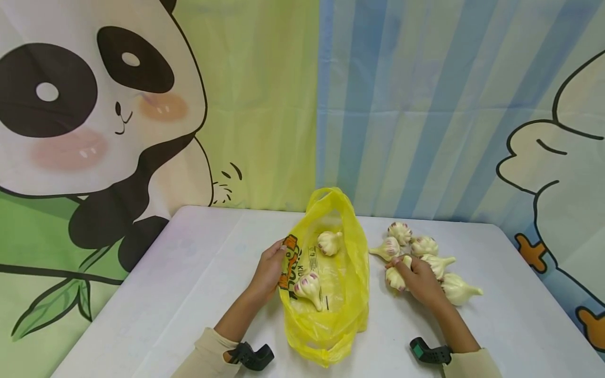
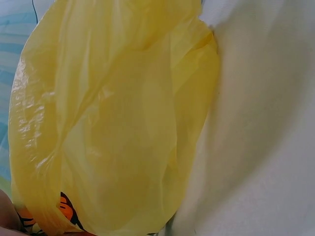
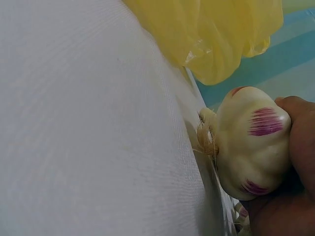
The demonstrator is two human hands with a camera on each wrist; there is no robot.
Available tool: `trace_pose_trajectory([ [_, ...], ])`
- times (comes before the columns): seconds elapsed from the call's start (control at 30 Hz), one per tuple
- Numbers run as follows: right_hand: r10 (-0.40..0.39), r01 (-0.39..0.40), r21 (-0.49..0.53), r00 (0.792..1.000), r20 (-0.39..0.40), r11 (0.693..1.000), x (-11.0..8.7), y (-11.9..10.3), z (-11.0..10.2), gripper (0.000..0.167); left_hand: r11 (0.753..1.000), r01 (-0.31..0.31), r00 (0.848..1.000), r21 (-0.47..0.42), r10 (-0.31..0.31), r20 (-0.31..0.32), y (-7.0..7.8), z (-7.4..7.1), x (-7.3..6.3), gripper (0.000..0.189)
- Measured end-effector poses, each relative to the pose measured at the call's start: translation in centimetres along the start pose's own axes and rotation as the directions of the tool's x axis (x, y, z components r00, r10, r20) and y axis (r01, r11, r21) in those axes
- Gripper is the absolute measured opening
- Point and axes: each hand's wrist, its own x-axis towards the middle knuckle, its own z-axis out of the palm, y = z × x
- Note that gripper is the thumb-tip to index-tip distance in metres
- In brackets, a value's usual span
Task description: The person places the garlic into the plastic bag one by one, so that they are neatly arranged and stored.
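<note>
A yellow plastic bag [image 1: 356, 268] stands open on the table, with two garlic bulbs showing in its mouth: one farther back [image 1: 329, 243], the other, purple-streaked, nearer the front [image 1: 309, 287]. My left hand [image 1: 267, 273] holds the bag's left rim beside its printed cartoon; in the left wrist view the bag's yellow side [image 2: 118, 118] hides most of that hand. To the right of the bag, my right hand [image 1: 422, 279] pinches a garlic bulb [image 3: 253, 142] between thumb and fingers. Its purple streaks and stringy roots show in the right wrist view. Several garlic bulbs [image 1: 435, 265] lie around that hand.
A white-covered table [image 1: 198, 294] carries everything. Behind it hangs a printed curtain [image 1: 264, 105] with a panda at left and blue stripes at right. Each wrist wears a black band, the left one [image 1: 252, 357] close to the bag's front.
</note>
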Motion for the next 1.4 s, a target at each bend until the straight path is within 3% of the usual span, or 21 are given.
trace_pose_trajectory([
  [0.57, -0.022, 0.020, 0.165, 1.000, 0.013, 0.986, -0.3, -0.8, -0.1, 0.034, 1.000, 0.004, 1.000, 0.002, -0.004, -0.012, -0.4, -0.1, 0.1, 0.043],
  [0.9, 0.010, -0.004, 0.124, 0.999, -0.044, 0.992, -0.2, -1.3, -0.1, 0.042, 1.000, 0.001, 1.000, -0.004, -0.001, -0.009, -0.4, 0.0, 0.2, 0.043],
  [1.4, 0.019, -0.013, 0.115, 0.998, -0.054, 0.993, -0.5, -1.8, -0.2, 0.043, 1.000, 0.001, 1.000, 0.000, -0.001, -0.005, -0.4, -0.1, 0.3, 0.043],
])
